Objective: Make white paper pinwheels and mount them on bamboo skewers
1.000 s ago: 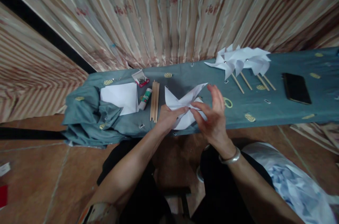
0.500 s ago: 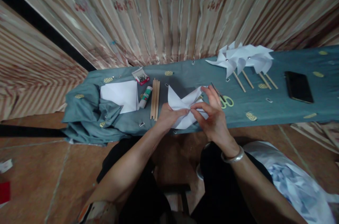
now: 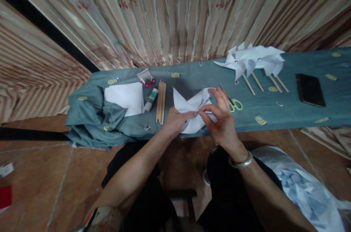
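Observation:
A white paper pinwheel (image 3: pixel 182 103) with curved-in blades is between my hands over the front of the cloth-covered table. My left hand (image 3: pixel 177 118) grips its left side, the thumb pressing near the centre. With thumb and index finger, my right hand (image 3: pixel 221 118) pinches the paper at the middle, its other fingers raised by the upper right blade. Whether a pin is between those fingertips cannot be seen. Partly behind the right hand lie scissors with light green handles (image 3: pixel 236 105). To the left are several wooden sticks (image 3: pixel 161 102) and a glue stick (image 3: pixel 151 99).
A stack of white paper (image 3: pixel 124 97) and an open small box of pins (image 3: pixel 146 78) are on the left. Several finished pinwheels on sticks (image 3: pixel 257 62) and a black phone (image 3: pixel 310 90) lie right. A plastic bag (image 3: pixel 304 188) stands on the floor.
Hardly anything differs. Both hands keep their hold at the pinwheel's centre, and the view has shifted very slightly.

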A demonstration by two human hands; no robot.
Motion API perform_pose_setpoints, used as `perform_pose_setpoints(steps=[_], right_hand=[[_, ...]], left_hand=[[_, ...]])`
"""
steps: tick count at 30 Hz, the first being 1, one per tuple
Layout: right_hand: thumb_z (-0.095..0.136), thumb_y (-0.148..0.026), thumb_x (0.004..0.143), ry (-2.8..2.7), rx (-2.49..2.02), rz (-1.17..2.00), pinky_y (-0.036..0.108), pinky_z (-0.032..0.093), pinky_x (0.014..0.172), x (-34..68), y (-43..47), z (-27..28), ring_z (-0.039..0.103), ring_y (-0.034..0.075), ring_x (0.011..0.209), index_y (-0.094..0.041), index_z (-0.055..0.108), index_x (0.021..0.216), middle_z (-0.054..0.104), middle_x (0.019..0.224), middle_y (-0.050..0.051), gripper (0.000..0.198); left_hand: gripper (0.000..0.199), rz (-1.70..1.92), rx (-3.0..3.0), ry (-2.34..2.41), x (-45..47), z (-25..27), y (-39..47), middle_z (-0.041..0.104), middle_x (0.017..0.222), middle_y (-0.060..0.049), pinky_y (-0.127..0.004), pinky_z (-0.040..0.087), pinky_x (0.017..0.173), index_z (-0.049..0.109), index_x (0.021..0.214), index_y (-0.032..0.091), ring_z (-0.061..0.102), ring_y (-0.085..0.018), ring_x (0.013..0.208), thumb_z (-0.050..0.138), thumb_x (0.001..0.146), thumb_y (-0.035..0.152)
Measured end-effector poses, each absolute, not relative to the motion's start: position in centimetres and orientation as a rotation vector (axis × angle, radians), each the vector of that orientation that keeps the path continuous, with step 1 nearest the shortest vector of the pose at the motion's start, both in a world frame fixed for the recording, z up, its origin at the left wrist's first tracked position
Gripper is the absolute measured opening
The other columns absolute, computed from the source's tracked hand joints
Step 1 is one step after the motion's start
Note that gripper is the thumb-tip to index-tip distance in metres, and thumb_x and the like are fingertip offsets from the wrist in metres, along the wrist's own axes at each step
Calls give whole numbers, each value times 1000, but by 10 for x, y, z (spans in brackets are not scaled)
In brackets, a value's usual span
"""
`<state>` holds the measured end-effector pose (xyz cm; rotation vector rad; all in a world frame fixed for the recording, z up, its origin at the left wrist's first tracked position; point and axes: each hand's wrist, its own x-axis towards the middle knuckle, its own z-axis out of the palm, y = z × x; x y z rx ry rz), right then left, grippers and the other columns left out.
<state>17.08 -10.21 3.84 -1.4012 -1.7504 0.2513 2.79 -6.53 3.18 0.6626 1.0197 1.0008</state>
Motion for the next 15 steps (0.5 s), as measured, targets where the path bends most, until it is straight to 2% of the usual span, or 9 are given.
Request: perform_pose_setpoints(steps=[15], right_hand=[[59,-31,90,-1726,-1384,198,59,27,115,170,-110,48,27,30,146,-25,65,85,43,151,3,10]], left_hand=[[33,1120,672,1074,24,35,-58,74,74,-4,-32,54,73,74,73,13,68,-19,69,86,44,19]])
